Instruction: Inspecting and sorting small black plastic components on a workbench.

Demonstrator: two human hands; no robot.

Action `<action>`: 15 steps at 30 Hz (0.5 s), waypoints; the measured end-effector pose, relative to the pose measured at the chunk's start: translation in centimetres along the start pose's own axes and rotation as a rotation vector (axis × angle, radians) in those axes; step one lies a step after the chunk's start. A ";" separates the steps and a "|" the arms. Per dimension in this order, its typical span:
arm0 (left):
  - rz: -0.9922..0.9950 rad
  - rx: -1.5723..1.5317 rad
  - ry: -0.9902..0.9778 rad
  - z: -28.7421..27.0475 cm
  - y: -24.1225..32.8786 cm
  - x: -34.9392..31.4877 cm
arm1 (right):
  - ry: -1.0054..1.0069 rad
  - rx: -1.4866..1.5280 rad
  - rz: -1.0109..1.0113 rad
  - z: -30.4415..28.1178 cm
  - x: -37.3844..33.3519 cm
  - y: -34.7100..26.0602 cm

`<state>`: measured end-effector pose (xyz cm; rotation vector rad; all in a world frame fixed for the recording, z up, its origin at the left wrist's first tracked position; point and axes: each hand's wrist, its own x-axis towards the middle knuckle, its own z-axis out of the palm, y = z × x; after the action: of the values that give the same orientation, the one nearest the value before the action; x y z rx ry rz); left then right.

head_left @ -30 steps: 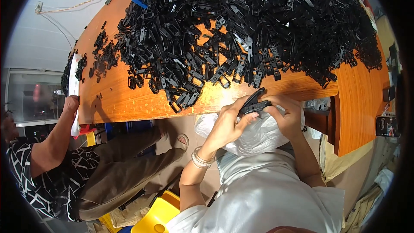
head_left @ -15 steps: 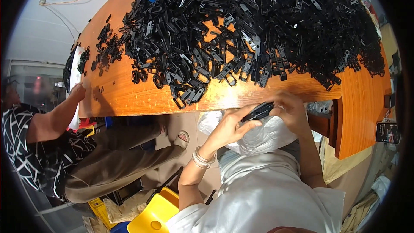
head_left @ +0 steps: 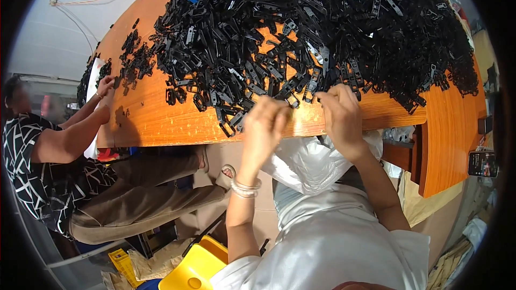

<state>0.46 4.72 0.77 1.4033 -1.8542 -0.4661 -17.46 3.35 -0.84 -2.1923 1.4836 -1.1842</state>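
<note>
Left hand (head_left: 263,126) blurred, right hand (head_left: 342,122) curled, both by black parts (head_left: 349,27); we can't tell if either grips one; heaped ones could snag, dragging neighbours off the table (head_left: 188,126)

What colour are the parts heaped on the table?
The parts are black, best seen in the head view.

left hand (head_left: 264,128) blurred | right hand (head_left: 342,121) by black parts (head_left: 349,27) | white bag (head_left: 307,167) below
</note>
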 end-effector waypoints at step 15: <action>-0.018 0.185 0.163 5.8 1.9 1.4 | 0.279 -0.139 0.261 -5.8 -4.4 5.2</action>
<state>-5.31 3.21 -1.26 1.5337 -1.7893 -0.1859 -25.84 6.13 -2.38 -1.8947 1.9488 -1.3726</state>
